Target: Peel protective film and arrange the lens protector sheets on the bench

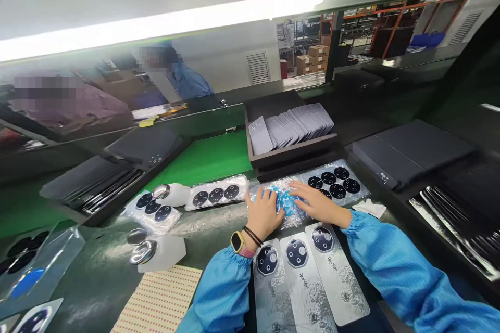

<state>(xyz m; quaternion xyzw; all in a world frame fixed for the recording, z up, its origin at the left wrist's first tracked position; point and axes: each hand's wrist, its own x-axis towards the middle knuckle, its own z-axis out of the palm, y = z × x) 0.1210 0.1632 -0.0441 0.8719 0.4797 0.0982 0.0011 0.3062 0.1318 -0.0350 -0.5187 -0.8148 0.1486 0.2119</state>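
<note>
My left hand (264,214) and my right hand (318,203) both rest with fingers spread on a clear plastic sheet of round parts with blue film (287,203) near the middle of the bench. Just in front of my wrists lie three silvery phone back covers (308,276) side by side, each with a dark round camera ring at its top. Beyond my right hand lies a sheet of black round lens pieces (336,182). I wear blue sleeves, and on the left wrist a yellow watch and dark bands.
A dark tray of grey back covers (291,130) stands behind the sheets. Two more strips of round pieces (216,193) (153,209) lie to the left, with white bottles with metal caps (156,252), a dotted sticker sheet (162,302), and dark trays (410,151) at both sides. People sit across the green belt (207,158).
</note>
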